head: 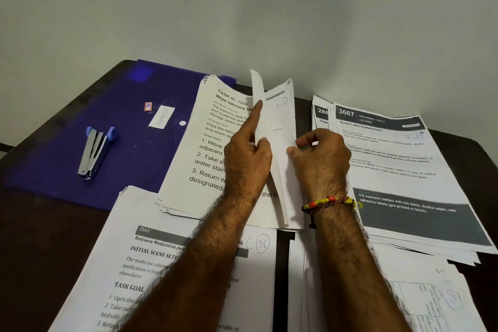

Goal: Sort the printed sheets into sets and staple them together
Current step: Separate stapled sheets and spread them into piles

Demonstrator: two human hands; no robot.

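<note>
Several stacks of printed sheets cover a dark table. In the middle lies a stack headed "Wipe balcony table" [210,143]. Over it my left hand [246,162] lifts a few upright sheets [277,127], index finger stretched up along their left edge, thumb against them. My right hand [320,159] pinches the right side of the same sheets. A blue and silver stapler [95,152] lies apart on a purple folder [80,121] at the left. A stack numbered 3667 [398,170] lies at the right, a 3565 stack [151,264] at the near left.
Another pile of sheets [420,296] with handwritten marks sits at the near right. A grey wall [242,8] rises directly behind the table's far edge. A strip of bare dark tabletop [40,237] shows at the near left.
</note>
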